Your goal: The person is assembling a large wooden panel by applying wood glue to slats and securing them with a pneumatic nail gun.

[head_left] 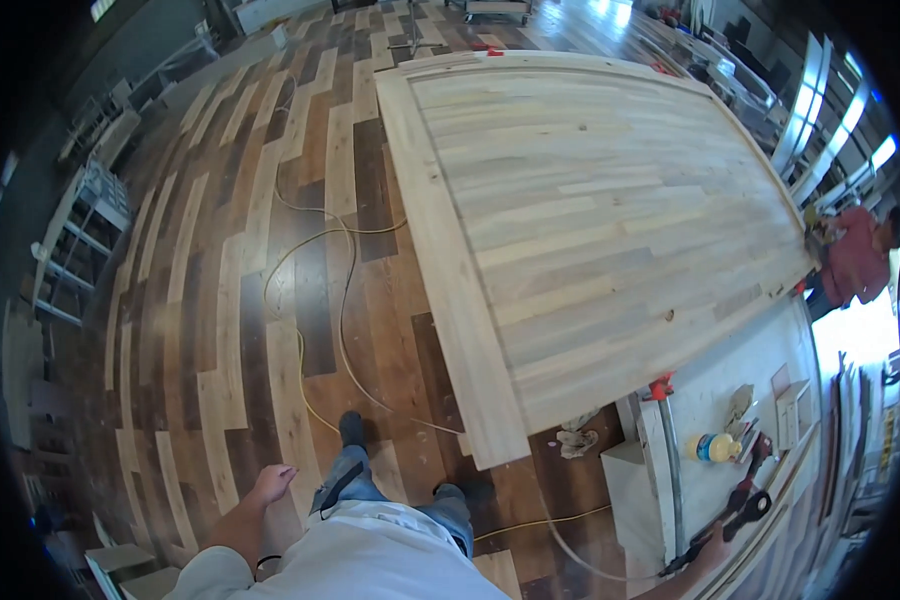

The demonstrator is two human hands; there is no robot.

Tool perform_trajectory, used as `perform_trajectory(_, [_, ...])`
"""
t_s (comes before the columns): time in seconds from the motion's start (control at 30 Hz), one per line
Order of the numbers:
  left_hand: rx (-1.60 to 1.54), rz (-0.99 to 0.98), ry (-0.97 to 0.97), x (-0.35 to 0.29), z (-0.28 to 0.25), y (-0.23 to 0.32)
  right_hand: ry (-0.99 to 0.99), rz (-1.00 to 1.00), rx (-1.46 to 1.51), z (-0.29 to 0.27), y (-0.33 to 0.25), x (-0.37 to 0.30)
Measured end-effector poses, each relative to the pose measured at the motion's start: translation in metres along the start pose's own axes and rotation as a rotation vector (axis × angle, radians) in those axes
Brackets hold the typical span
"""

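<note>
My right hand [713, 550], low on the right, is closed round the handle of a black hand tool [746, 513] with a ring-shaped end. A pale hose runs from near this hand down toward the floor. The tool is over the white work surface, beside a red-and-black tool [760, 452]. My left hand [273, 483] hangs by my left thigh, its fingers curled in and nothing visible in them. In front of me lies a large framed wooden panel [610, 220] of pale glued strips. A pipe clamp [672, 460] with a red head meets its near edge.
A bottle of yellowish glue [718, 447] lies on the white work surface [705, 400]. Yellow hose [282, 270] loops over the plank floor [220, 330] at left. Another person [860, 255] stands at the panel's right end. A white rack [75, 240] stands far left.
</note>
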State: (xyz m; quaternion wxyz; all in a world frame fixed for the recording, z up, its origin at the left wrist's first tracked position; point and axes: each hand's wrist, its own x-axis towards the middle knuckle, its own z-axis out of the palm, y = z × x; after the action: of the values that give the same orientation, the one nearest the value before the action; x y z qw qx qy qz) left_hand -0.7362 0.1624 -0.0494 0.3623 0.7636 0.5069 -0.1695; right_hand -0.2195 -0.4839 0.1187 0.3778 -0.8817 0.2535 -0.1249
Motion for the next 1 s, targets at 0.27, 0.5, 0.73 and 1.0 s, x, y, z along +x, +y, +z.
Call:
perform_trajectory(0.27, [-0.403,-0.154,-0.101,0.122,-0.065,-0.141,-0.071,0.245,0.785,0.062,-0.169,-0.242])
perform_trajectory(0.5, [-0.268,0.052,0.19,0.286,-0.177,-0.148,-0.55,0.065,0.63,0.165,-0.351,-0.379])
perform_trajectory(0.73, [-0.732,0.183,-0.039,0.435,-0.256,0.043,-0.621,-0.046,0.598,0.31,-0.463,-0.425])
perform_trajectory(1.0, [-0.949,0.251,-0.351,0.586,-0.346,0.253,-0.539,-0.091,0.431,0.487,-0.573,-0.391])
